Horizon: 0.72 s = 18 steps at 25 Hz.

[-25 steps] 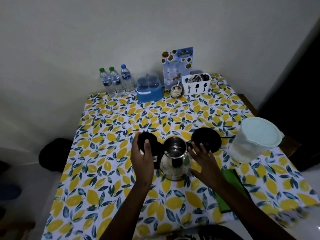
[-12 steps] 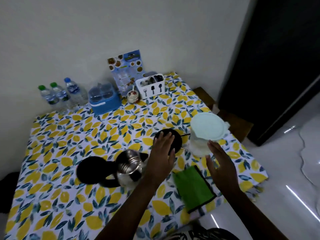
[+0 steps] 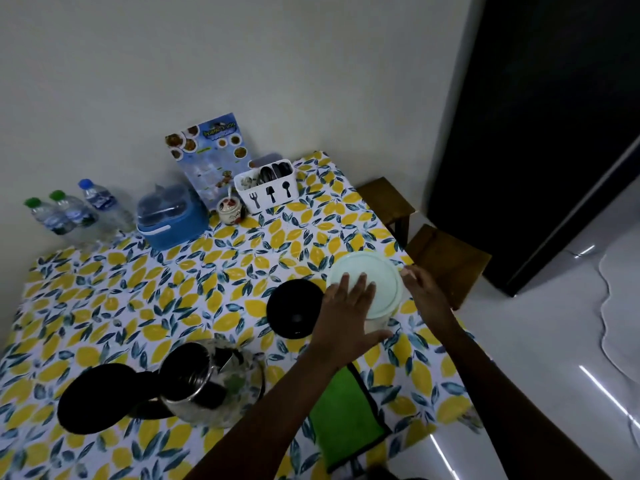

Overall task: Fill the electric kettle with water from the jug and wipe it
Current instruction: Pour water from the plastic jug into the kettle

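Both hands reach the jug [image 3: 375, 306] — kettle [image 3: 194, 382] stands open.
Left hand [image 3: 346, 317] spread flat on its lid [image 3: 367, 278]; right hand [image 3: 424, 289] loosely open at the rim, grip unclear.

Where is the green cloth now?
The cloth lies flat at the table's near edge, right of the kettle, under the left forearm.

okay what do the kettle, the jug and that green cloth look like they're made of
Kettle: polished metal, likely stainless steel; its body mirrors the tablecloth, with a black, probably plastic lid.
Jug: whitish translucent plastic by its look, with a matte pale green lid.
Green cloth: soft fabric, perhaps microfibre; matte, with dark edging.
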### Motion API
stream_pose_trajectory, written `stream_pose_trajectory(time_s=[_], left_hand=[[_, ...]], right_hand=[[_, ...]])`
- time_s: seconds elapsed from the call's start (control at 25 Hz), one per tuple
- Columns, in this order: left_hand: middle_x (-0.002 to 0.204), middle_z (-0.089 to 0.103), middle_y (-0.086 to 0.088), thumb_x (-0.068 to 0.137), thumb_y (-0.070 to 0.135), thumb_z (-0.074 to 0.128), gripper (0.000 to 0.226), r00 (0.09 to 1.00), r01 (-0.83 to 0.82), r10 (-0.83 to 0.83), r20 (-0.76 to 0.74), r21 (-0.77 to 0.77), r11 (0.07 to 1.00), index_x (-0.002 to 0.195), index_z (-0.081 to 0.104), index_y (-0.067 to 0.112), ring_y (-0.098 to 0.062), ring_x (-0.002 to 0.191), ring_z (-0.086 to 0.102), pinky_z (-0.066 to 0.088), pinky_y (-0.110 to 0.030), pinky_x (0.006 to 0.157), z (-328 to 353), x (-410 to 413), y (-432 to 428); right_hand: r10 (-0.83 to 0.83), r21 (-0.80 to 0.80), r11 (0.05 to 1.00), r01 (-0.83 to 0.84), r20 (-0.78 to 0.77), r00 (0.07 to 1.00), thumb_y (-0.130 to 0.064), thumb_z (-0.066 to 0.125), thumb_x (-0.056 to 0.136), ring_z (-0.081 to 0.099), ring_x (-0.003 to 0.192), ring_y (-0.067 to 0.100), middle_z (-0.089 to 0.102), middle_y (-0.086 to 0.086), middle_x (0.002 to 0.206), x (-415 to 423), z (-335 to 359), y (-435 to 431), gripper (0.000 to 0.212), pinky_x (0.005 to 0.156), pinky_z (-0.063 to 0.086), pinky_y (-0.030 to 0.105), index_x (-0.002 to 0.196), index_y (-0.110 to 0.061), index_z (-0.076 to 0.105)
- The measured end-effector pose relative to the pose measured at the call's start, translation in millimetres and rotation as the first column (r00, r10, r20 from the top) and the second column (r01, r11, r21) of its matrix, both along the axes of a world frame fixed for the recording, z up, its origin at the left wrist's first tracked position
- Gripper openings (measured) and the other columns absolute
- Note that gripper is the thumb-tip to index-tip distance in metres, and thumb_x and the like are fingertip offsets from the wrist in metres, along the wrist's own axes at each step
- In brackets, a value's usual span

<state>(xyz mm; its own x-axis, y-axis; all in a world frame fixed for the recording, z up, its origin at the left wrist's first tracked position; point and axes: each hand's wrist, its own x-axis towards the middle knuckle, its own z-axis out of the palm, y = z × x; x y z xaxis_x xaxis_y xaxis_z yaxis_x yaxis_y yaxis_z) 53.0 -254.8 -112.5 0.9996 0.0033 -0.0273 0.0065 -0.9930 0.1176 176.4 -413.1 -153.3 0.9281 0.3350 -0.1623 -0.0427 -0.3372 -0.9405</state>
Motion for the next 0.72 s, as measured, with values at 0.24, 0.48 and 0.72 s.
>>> stream_pose_trajectory(time_s=[0.24, 0.48, 0.72], left_hand=[[0.15, 0.045, -0.004, 0.073, 0.054, 0.07, 0.081, 0.999, -0.042, 0.042, 0.028, 0.013, 0.999, 0.14, 0.042, 0.019, -0.035, 0.137, 0.041, 0.04, -0.048, 0.106, 1.9, -0.2, -4.7], [0.152, 0.04, -0.01, 0.078, 0.043, 0.071, 0.079, 0.998, -0.057, 0.056, 0.017, 0.055, 0.997, 0.142, 0.038, 0.013, -0.039, 0.136, 0.041, 0.048, -0.05, 0.1, 6.3, -20.0, 3.1], [0.153, 0.035, -0.019, 0.078, 0.046, 0.063, 0.083, 0.983, -0.138, 0.131, 0.126, 0.046, 0.989, 0.144, 0.033, 0.005, -0.045, 0.138, 0.034, 0.039, -0.054, 0.107, 35.2, -60.3, 20.8]], right_hand=[[0.137, -0.058, 0.988, -0.146, -0.138, 0.981, -0.04, 0.047, 0.097, 0.058, 0.074, 0.031, 0.062, 0.013, 0.074, 27.8, -4.4, 11.2, 0.044, 0.074, 0.049, 0.033, 0.08, -0.002, 0.063], [0.072, 0.127, 0.991, -0.036, -0.295, 0.953, -0.022, 0.054, 0.095, 0.057, 0.071, 0.01, 0.063, -0.007, 0.077, 5.3, 7.6, 23.2, 0.015, 0.069, 0.045, 0.03, 0.086, -0.016, 0.064], [0.038, 0.0, 0.999, -0.039, -0.276, 0.96, -0.037, 0.065, 0.087, 0.039, 0.045, 0.015, 0.045, -0.003, 0.043, -22.8, 40.6, 75.1, 0.045, 0.044, 0.036, 0.022, 0.054, -0.013, 0.044]])
